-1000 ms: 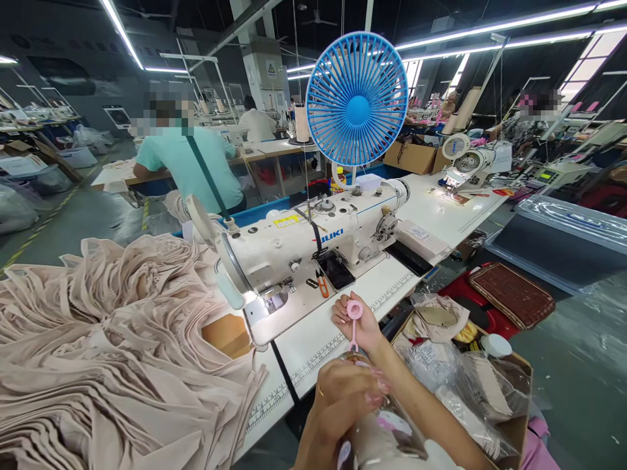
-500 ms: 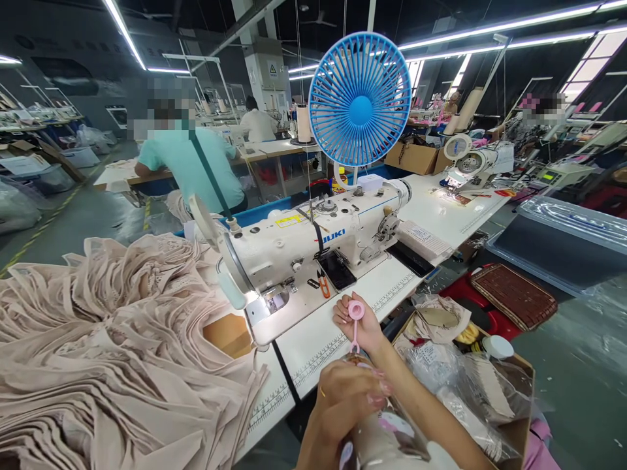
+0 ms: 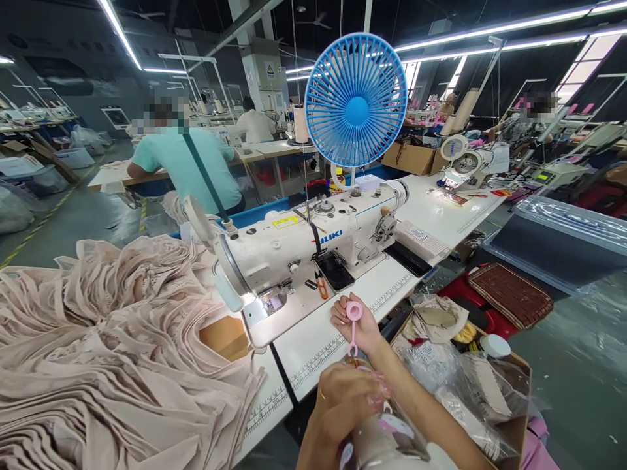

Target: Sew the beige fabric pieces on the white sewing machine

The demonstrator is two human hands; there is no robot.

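Gripping a clear bottle from above with the left hand, closed firmly around its upper part. Just beyond, curling the right hand partway behind a pink cap on a strap; cannot tell whether pinching it. Past the right hand, can see orange snips beside a dark phone under the sewing machine; left of the left hand, layered beige fabric; right of the right forearm, plastic packets.
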